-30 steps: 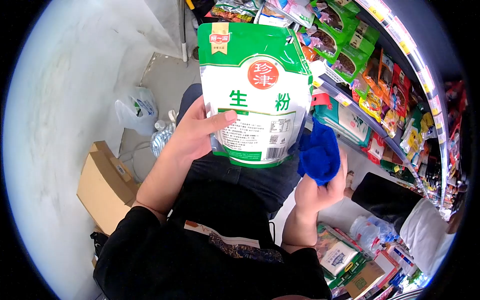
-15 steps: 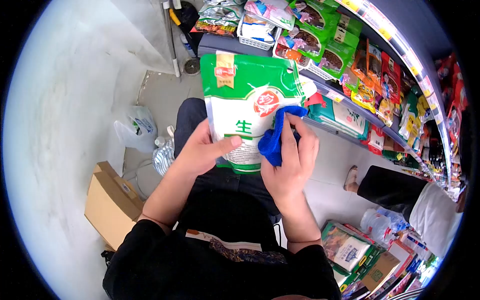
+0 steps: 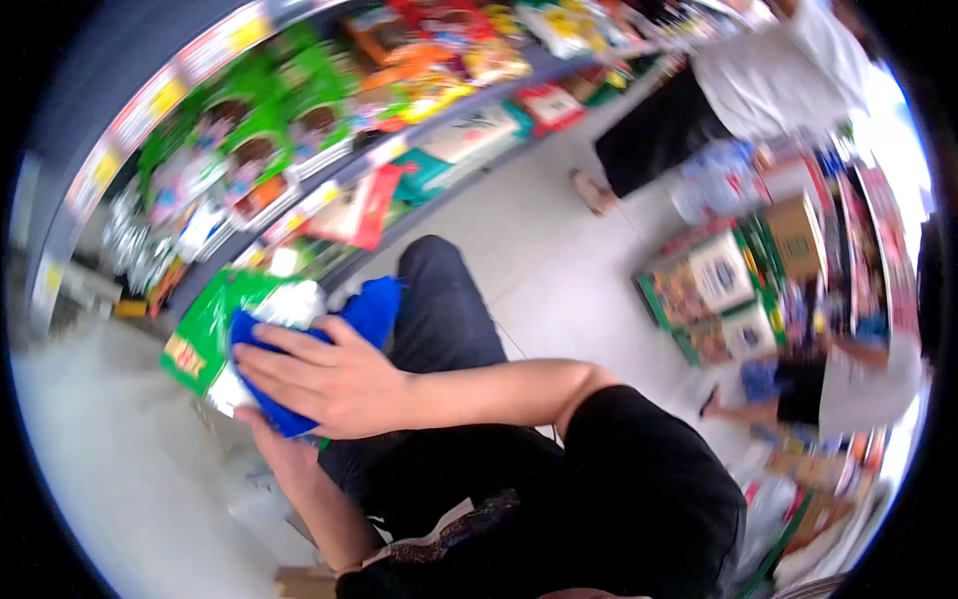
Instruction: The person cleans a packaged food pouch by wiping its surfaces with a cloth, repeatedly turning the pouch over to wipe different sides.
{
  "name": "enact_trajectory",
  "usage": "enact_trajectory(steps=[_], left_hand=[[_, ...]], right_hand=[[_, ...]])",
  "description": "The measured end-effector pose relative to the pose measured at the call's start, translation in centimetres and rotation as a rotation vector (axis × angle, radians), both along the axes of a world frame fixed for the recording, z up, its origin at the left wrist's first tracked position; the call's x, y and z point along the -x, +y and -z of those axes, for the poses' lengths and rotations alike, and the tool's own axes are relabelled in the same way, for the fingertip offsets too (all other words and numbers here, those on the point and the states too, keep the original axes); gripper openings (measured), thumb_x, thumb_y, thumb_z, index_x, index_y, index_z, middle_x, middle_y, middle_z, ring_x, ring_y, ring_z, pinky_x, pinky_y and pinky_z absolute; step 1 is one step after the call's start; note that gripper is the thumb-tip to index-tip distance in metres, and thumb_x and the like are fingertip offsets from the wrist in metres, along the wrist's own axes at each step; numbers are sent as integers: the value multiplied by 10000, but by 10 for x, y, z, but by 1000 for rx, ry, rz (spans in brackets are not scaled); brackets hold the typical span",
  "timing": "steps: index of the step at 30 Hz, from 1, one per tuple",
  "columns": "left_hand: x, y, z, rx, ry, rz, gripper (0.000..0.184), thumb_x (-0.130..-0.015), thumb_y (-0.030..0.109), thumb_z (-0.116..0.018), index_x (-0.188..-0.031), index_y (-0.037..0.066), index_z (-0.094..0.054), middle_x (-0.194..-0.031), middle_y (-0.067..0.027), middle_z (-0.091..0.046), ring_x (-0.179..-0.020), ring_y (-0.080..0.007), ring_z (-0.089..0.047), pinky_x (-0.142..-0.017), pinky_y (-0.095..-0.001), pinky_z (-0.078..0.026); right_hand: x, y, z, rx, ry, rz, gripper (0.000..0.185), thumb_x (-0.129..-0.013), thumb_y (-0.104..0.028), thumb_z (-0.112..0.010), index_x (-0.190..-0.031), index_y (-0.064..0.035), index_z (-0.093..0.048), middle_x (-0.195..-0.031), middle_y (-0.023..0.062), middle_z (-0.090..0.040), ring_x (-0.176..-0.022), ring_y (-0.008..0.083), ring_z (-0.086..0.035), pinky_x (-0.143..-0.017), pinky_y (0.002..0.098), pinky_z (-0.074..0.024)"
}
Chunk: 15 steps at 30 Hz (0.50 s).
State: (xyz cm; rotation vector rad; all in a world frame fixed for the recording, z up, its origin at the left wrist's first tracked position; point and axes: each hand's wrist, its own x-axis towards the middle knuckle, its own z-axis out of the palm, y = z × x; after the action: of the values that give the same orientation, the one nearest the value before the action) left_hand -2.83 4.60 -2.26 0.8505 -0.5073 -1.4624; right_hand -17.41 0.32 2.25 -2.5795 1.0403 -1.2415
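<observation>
A green-and-white spouted pouch [image 3: 215, 314] is held at the left of the view, with its white cap [image 3: 284, 263] at the upper side. My left hand [image 3: 281, 446] grips the pouch from its lower edge; most of its fingers are hidden behind the pouch and my other hand. Across the front of the pouch lies a blue cloth [image 3: 371, 307]. My right hand [image 3: 344, 384] presses this cloth against the pouch, its fingers stretched over the fabric. The pouch's printed front is largely covered by cloth and hand.
Shelves [image 3: 334, 195] packed with bagged goods run along the upper left, close beyond the pouch. Green gift boxes [image 3: 714, 280] stand on the floor at right. One person in a white top [image 3: 778, 75] is at the upper right, another person [image 3: 863, 384] farther down.
The view has swung toward the right, so shelf and pouch now appear farther left. My right hand has gone from bunching the cloth at the pouch's side to spreading it across the front.
</observation>
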Motion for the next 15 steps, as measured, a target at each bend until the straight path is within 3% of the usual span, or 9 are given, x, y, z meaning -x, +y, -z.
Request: enact_trajectory(steps=[2,6,8,10,12,13,15], left_hand=[[19,-3,-15,-102,-255,-86,751,-913,587,-258,-1436,70,-107,-1481,-97,-160,-1335,-249,-250,-1087,-394,-239],[27,-11,-15,-110,1,-68,738,-908,602,-251,-1435,94,-149,-1476,-75,-190,-1337,-235,-248,-1079,-396,-258],[42,-12,-34,-260,30,-154,694,-923,569,-261,-1427,96,-187,-1463,-62,-241,-1318,-220,-297,-1080,-388,-270],[43,-5,-13,-131,-320,-199,683,-926,561,-265,-1431,109,-180,-1461,-60,-250,-1311,-217,-314,-1080,-384,-272],[50,0,-14,-82,-452,-159,695,-920,578,-253,-1437,123,-161,-1469,-63,-231,-1331,-224,-275,-1091,-381,-245],[56,-9,-28,-145,-252,-130,703,-917,585,-248,-1438,123,-155,-1471,-63,-226,-1335,-226,-265,-1093,-383,-238],[52,-19,-24,-145,-133,-60,733,-903,617,-225,-1440,124,-153,-1480,-61,-202,-1347,-233,-231,-1094,-395,-218]], right_hand=[[4,-6,-6,27,-98,75,450,-758,-259,-541,-1149,-36,-552,-1310,73,-476,-1225,221,-434,-795,354,-365],[7,4,9,0,-88,70,540,-719,-262,-573,-1188,-1,-512,-1334,116,-444,-1251,243,-403,-855,394,-355],[8,15,24,-91,-54,18,571,-696,-265,-592,-1195,0,-507,-1353,118,-422,-1264,250,-386,-891,412,-339],[9,25,35,-45,-50,-15,663,-676,-294,-619,-1246,2,-459,-1366,129,-404,-1289,261,-358,-949,467,-302],[10,20,37,23,-79,26,721,-653,-319,-638,-1265,6,-440,-1370,141,-396,-1295,264,-350,-975,516,-274],[14,16,35,-16,-79,24,727,-648,-322,-638,-1264,9,-441,-1372,144,-392,-1294,267,-351,-998,539,-243],[22,3,25,-122,-117,6,741,-643,-331,-625,-1268,21,-436,-1379,142,-383,-1293,271,-347,-1047,589,-148]])
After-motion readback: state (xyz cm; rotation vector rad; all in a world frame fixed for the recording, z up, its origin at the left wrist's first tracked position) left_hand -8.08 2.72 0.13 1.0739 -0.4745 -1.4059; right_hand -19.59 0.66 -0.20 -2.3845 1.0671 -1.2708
